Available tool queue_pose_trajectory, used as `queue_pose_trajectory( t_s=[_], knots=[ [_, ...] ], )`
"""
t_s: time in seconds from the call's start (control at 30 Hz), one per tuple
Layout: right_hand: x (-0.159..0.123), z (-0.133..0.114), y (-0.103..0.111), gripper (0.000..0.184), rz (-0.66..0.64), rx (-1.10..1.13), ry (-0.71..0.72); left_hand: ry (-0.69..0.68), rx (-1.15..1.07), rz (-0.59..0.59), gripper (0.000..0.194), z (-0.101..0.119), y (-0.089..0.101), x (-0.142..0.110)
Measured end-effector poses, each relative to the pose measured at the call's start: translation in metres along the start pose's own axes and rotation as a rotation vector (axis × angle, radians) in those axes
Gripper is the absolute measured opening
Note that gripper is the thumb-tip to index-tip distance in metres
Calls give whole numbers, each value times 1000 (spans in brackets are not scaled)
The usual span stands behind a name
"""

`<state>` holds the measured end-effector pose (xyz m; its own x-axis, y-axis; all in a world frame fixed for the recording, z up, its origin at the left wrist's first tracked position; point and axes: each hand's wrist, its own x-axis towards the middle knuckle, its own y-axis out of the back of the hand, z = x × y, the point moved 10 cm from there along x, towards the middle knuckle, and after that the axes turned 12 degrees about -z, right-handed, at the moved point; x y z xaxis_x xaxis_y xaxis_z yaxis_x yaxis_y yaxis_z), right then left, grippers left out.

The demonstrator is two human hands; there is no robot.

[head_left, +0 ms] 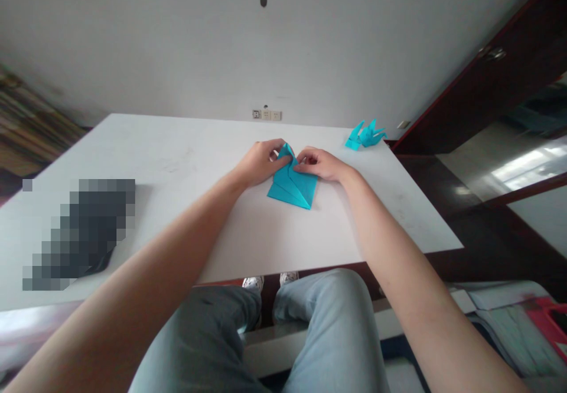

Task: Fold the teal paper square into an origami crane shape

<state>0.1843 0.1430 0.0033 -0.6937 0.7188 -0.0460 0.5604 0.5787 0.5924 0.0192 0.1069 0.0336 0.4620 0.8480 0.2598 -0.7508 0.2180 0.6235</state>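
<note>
A partly folded turquoise paper [293,187] lies on the white table [186,162], its pointed end toward me. My left hand [260,161] pinches the paper's upper left flap, fingers curled. My right hand [319,163] pinches the upper right flap beside it, fingers pressed together. Both hands meet at the paper's top tip. A finished turquoise paper figure [365,135] with several upright points stands at the table's far right corner, well beyond my right hand.
A dark, blurred-out object [84,230] lies on the table's left side. A white wall with sockets [266,114] is behind the table. A dark wooden door [496,74] stands at right. My knees [266,328] sit under the near edge.
</note>
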Motion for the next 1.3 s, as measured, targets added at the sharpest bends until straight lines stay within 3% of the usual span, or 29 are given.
queue_pose_trajectory(
  t_s=[0.53,0.9,1.3],
  knots=[
    [0,-9,-7,42,-47,-9,41,-147,-204,-58,18,26,-5,1],
    [-1,-5,-5,41,-36,-51,42,-119,-246,12,7,20,4,4],
    [1,-3,-6,42,-44,-31,29,-173,-271,105,14,11,13,5]
  ],
)
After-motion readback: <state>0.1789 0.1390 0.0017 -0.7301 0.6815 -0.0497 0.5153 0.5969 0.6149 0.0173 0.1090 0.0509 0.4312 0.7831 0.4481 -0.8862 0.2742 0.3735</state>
